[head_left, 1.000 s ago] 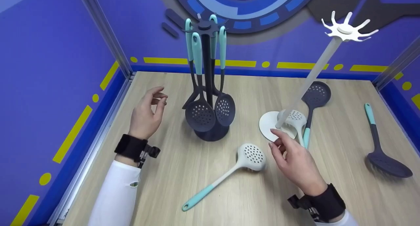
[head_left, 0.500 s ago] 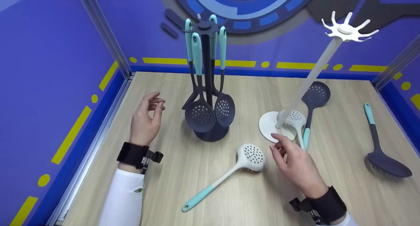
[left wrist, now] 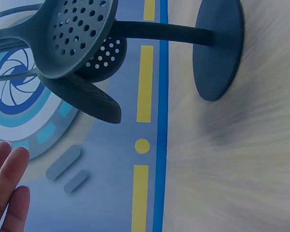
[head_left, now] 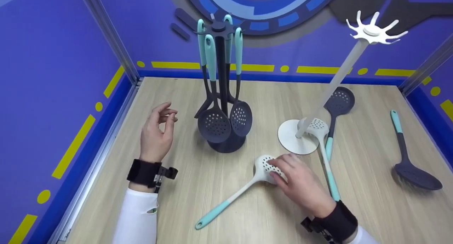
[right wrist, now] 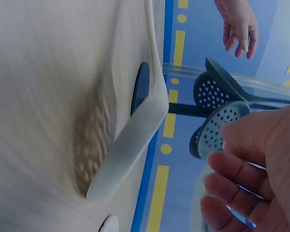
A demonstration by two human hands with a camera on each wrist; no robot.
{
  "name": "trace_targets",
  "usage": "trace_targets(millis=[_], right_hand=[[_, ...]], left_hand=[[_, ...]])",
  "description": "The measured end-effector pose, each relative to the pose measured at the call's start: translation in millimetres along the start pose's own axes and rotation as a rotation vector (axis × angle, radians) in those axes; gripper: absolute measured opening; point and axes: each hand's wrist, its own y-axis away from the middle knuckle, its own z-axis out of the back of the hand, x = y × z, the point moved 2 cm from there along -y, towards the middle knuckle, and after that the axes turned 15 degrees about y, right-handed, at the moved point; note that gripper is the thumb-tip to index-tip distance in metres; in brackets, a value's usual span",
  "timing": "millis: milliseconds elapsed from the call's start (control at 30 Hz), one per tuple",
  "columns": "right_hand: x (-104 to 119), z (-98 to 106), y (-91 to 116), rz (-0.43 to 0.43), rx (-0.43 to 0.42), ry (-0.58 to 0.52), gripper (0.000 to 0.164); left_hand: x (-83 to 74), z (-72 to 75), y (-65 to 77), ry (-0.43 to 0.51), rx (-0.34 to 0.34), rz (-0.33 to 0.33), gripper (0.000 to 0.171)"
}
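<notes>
Having moved over from near the white stand, the right grip is hovering loose and empty over the nearer white skimmer on the surface, bringing it within reach, while the left grip is hanging relaxed, holding nothing.

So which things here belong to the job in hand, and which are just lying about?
Likely the job's:
near pale skimmer, by the right hand
perhaps white stand and dark stand

Seemingly just lying about:
far pale skimmer
loose dark skimmer
dark spoon, right edge
</notes>
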Motion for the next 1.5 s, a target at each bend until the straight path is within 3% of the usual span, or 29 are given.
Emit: trace_targets(millis=[333, 500, 933, 1233, 1500], right_hand=[[28, -21, -10, 0.213, 0.065, -0.023, 0.02], [36, -34, -12, 0.262, 0.101, 0.026, 0.015], [35, -47, -16, 0.27, 0.089, 0.022, 0.013], [25, -34, -10, 0.284, -0.002, -0.02, 0.007], [7, -21, -2, 0.191, -0.08, -0.067, 0.014]], left_hand=[[-1.1, 4.6, 1.8, -0.025, -0.007, 0.016, 0.036], [-0.6, 10.6, 1.9, -0.013, -0.036, 0.008, 0.035], [-0.9, 16.4, 0.9, -0.025, -0.057, -0.006, 0.032], [-4.4, 18.9, 0.9, -0.022, -0.066, -0.018, 0.031], [-6.9, 19.9, 1.4, -0.021, -0.067, -0.024, 0.03]])
